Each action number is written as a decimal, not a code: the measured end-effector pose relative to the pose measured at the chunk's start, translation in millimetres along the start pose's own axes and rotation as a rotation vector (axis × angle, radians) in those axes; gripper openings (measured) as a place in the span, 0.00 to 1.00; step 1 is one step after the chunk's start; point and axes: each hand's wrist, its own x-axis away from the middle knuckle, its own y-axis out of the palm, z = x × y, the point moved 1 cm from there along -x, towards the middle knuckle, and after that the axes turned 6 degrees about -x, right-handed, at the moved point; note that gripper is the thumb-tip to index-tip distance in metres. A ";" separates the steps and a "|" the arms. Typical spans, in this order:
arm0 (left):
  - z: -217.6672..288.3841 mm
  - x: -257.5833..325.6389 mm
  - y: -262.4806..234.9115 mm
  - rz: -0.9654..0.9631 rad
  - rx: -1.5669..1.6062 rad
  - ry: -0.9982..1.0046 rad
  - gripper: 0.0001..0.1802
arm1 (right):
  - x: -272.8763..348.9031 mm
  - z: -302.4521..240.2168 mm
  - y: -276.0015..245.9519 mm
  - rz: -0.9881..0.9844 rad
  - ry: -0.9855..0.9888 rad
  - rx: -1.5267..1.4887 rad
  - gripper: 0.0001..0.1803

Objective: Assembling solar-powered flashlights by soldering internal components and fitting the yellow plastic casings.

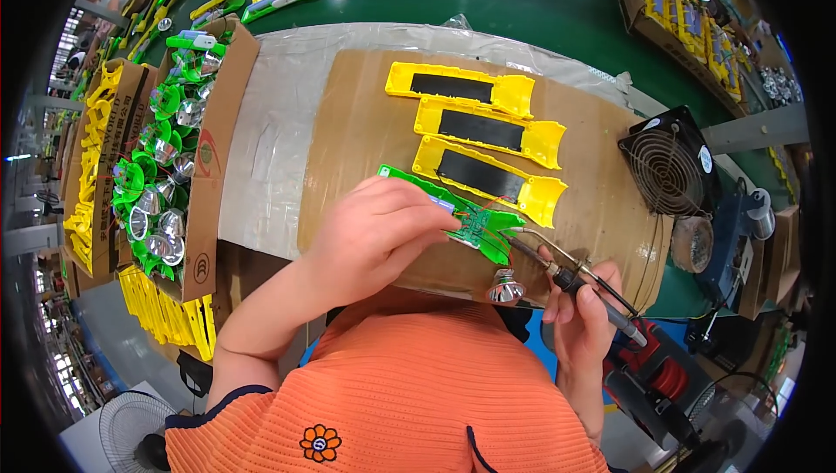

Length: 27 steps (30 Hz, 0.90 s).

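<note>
My right hand (585, 312) grips a soldering iron (570, 283) with a thin metal tube alongside it. The iron's tip points at a small green circuit board (475, 223) inside a green flashlight half-shell (498, 251). My left hand (370, 227) lies over that shell, fingertips pinched together at the board's left side; what they hold is hidden. Thin red wires run around the board. A silver reflector cup (505, 288) sits just below the shell's wide end. Beyond it, yellow half-shells (489, 133) with black inner panels lie in a stack of rows.
A brown cardboard sheet (348, 116) covers the work area. At left stand a carton (222, 159) of green shells with reflectors and another carton of yellow shells (87, 185). A black fan (669, 164) and a blue device (730, 238) stand at right.
</note>
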 end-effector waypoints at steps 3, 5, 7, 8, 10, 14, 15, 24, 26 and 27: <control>-4.6 -7.9 2.6 -0.149 -0.032 0.126 0.10 | 2.0 -0.3 -0.6 0.034 0.036 0.031 0.13; 0.6 -14.1 1.6 -0.225 -0.097 0.133 0.07 | 2.4 -0.4 -1.1 0.027 0.050 0.055 0.13; 5.1 -19.8 1.9 -0.258 -0.144 0.139 0.06 | 1.8 -0.1 -1.8 0.017 0.069 0.085 0.13; 6.3 -21.5 2.8 -0.290 -0.190 0.147 0.05 | 1.2 0.2 0.4 0.016 0.070 0.084 0.13; 6.1 -22.4 4.9 -0.298 -0.199 0.134 0.04 | 0.4 0.8 6.5 0.032 0.031 0.096 0.13; 7.0 -23.3 5.4 -0.319 -0.249 0.126 0.03 | 0.0 -0.5 2.9 -0.031 0.097 0.085 0.10; 7.6 -23.7 5.6 -0.319 -0.249 0.126 0.03 | -0.2 0.0 4.4 -0.038 0.109 0.089 0.10; 9.2 -25.1 7.7 -0.331 -0.278 0.109 0.03 | -0.3 3.1 4.8 -0.073 0.117 0.176 0.09; 9.3 -25.0 8.0 -0.325 -0.274 0.106 0.03 | 0.2 3.3 4.6 -0.079 0.113 0.180 0.09; 9.2 -25.2 8.2 -0.324 -0.274 0.106 0.03 | 0.7 3.4 4.4 -0.084 0.102 0.207 0.09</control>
